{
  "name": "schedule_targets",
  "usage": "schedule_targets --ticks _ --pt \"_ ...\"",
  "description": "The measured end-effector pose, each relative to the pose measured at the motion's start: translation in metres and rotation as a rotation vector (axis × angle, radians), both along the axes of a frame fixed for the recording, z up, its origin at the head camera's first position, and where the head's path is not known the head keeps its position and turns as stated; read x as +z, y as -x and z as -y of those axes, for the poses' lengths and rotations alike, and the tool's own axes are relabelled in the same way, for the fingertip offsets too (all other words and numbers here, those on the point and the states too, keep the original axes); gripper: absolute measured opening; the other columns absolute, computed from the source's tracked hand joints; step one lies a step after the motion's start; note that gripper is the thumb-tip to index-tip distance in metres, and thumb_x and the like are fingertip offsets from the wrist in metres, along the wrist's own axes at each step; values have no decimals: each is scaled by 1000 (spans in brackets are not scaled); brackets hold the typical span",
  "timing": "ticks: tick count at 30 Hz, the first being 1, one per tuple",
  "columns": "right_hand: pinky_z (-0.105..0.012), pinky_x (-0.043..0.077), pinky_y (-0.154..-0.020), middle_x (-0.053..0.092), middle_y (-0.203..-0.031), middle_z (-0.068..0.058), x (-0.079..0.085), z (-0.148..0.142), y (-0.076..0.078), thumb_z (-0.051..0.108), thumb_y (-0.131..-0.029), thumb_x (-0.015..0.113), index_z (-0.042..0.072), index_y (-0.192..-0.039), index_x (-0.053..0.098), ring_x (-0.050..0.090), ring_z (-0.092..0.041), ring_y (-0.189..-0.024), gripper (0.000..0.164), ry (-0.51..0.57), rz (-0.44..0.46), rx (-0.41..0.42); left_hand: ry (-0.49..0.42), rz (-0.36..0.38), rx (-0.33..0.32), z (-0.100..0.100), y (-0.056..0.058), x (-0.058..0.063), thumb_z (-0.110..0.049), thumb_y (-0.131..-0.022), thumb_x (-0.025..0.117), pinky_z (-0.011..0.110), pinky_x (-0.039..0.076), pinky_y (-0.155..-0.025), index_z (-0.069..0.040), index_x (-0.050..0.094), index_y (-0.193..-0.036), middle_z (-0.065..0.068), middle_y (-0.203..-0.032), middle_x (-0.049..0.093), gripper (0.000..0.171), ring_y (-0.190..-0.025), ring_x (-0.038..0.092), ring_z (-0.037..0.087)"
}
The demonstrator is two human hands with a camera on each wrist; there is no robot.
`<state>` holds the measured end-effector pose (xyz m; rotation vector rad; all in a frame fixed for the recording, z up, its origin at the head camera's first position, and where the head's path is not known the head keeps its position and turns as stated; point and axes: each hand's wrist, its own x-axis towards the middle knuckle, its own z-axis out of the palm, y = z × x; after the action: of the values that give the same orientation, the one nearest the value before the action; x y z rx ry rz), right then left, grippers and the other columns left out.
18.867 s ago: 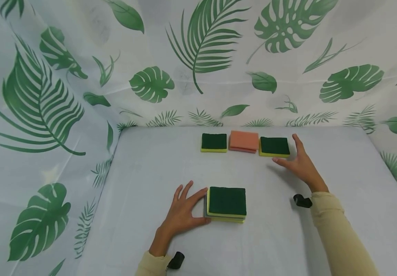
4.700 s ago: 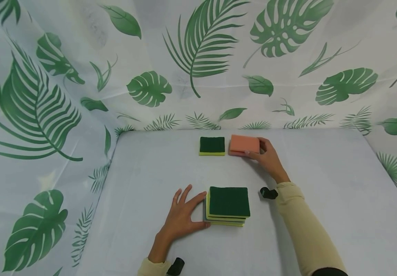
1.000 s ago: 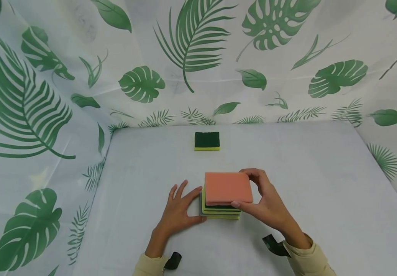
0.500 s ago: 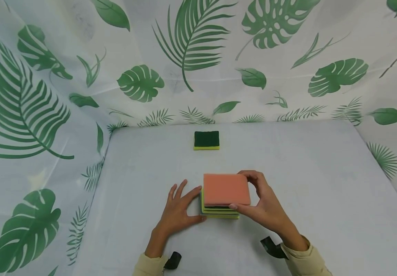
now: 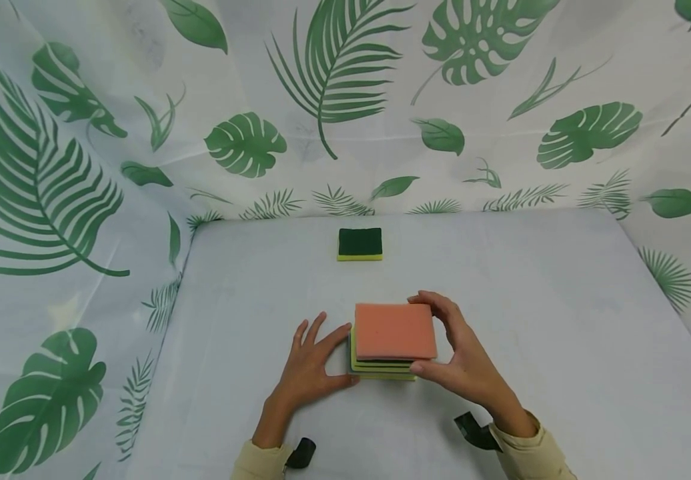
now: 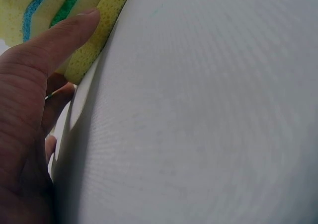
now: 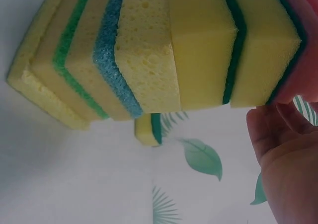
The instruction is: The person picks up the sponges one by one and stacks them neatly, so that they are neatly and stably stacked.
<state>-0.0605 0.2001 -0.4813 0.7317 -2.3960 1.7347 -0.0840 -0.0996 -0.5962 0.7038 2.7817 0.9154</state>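
A stack of sponges (image 7: pixel 149 50) stands on the white surface, with yellow, blue and green layers. An orange sponge (image 5: pixel 395 331) lies on top, set slightly to the right of the layers below. My left hand (image 5: pixel 309 373) holds the stack's left end, thumb on the front face and index finger at the back corner. In the left wrist view the thumb (image 6: pixel 64 40) lies flat against the sponges. My right hand (image 5: pixel 462 353) is spread around the stack's right end, fingertips just behind the orange sponge and thumb at its front corner.
One sponge (image 5: pixel 360 245), dark green above and yellow below, lies farther back on the white surface (image 5: pixel 531 287). A leaf-printed curtain (image 5: pixel 375 100) rises behind and along the left side. Dark camera mounts (image 5: pixel 476 430) sit at both wrists.
The right green-yellow sponge and then the orange one went from the back row onto the stack. In the last half second my right fingers spread off the orange sponge; my left hand stayed.
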Motion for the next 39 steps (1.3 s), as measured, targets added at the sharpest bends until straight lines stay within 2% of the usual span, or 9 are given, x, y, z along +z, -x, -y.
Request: schedule_targets --ticks 3,6,10,18,24,29,33,36,39 --pt "-25 32 -119 46 -158 -19 -1 -1 4 34 -97 80 4 -164 33 45 -24 -142 88 26 -63 24 5 4 3 0 0 -1 -63 -82 83 54 2 -130 -30 50 -162 -4 -164 49 93 -163 15 28" --pt "-32 32 -118 42 -162 -22 -2 -2 10 58 -107 57 -4 -164 29 45 -31 -145 89 55 -155 40 7 -3 4 0 0 -2 -63 -82 83 55 3 -130 -30 50 -162 -4 -164 49 92 -163 15 28" --pt "-38 31 -118 35 -166 -25 -2 -5 18 59 -112 40 -13 -162 23 41 -35 -149 89 97 -225 62 7 -10 1 0 0 -3 -63 -82 83 55 3 -130 -30 50 -162 -4 -164 49 92 -163 16 28" --pt "-39 27 -120 29 -170 -24 -4 -18 39 45 -118 24 -14 -163 17 38 -36 -151 74 182 -236 103 9 -22 -6 1 0 -4 -63 -82 82 55 3 -130 -30 50 -162 -5 -164 50 92 -162 16 29" --pt "-34 30 -119 29 -172 -14 -11 -30 56 45 -118 22 -12 -164 19 39 -31 -152 73 110 -188 22 19 -15 -5 0 -1 -2 -63 -82 82 55 3 -130 -30 50 -162 -4 -164 50 92 -162 16 28" --pt "-34 29 -119 29 -173 -10 -18 -35 72 51 -117 25 1 -169 23 36 -36 -153 72 53 -41 -60 17 -7 -1 -1 0 -3 -63 -82 82 53 2 -130 -30 50 -162 -5 -164 49 92 -163 15 27" --pt "-47 28 -121 29 -172 -11 -25 -33 85 45 -117 31 10 -171 24 30 -39 -155 64 -10 72 -113 24 -10 -1 0 1 -4 -63 -82 82 53 2 -130 -31 49 -162 -6 -165 48 93 -163 15 27" --pt "-61 25 -123 28 -173 -15 -31 -32 94 39 -117 38 13 -171 24 27 -39 -157 62 -62 111 -140 30 -14 -6 1 1 -5 -64 -83 81 53 3 -130 -31 48 -163 -6 -165 47 92 -163 15 27" --pt "-68 23 -123 27 -173 -18 -36 -31 102 35 -115 46 12 -171 23 26 -41 -158 65 -110 122 -157 33 -19 -8 1 1 -5 -64 -83 81 54 3 -130 -32 47 -163 -7 -165 47 92 -163 14 26"
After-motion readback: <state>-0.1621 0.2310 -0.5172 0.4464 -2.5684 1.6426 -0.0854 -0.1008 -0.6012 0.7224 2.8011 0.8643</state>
